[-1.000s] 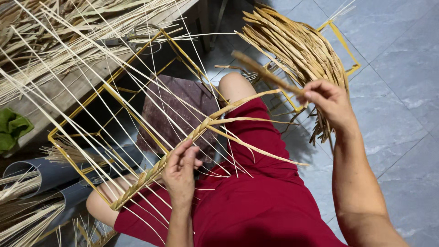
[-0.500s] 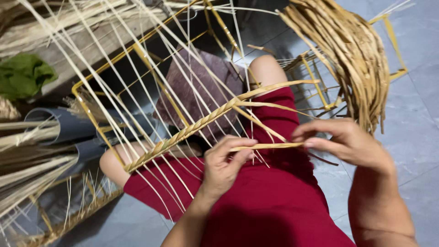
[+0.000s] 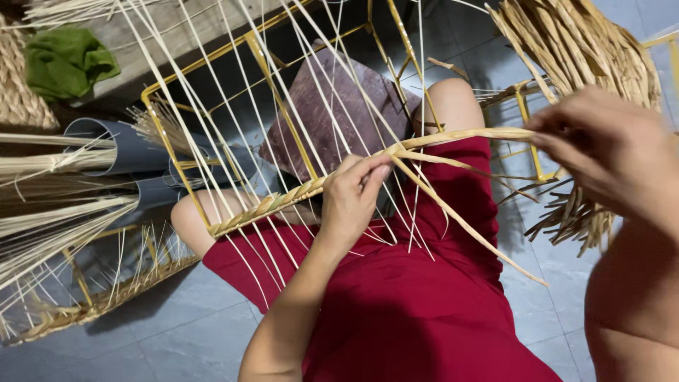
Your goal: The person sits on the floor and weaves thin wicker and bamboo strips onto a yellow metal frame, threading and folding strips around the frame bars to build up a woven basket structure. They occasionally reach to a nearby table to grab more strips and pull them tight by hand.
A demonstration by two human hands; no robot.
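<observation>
Braid: straw braid (image 3: 297,192) runs along yellow frame (image 3: 212,53), over the lap.
Left hand (image 3: 351,200): pinches the braid's middle.
Right hand (image 3: 608,152): blurred, grips strand end (image 3: 495,134); fingertips unclear.

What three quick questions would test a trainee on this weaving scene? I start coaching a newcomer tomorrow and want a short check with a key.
1. True or false: the left hand pinches the braided straw band where the loose strands branch off.
2. What does the right hand grip? A) the green cloth B) the flat straw strand C) a grey pipe
3. What colour is the wire frame that carries the thin upright strands?

Key: 1 true; 2 B, the flat straw strand, pulled out to the right; 3 yellow.
</observation>
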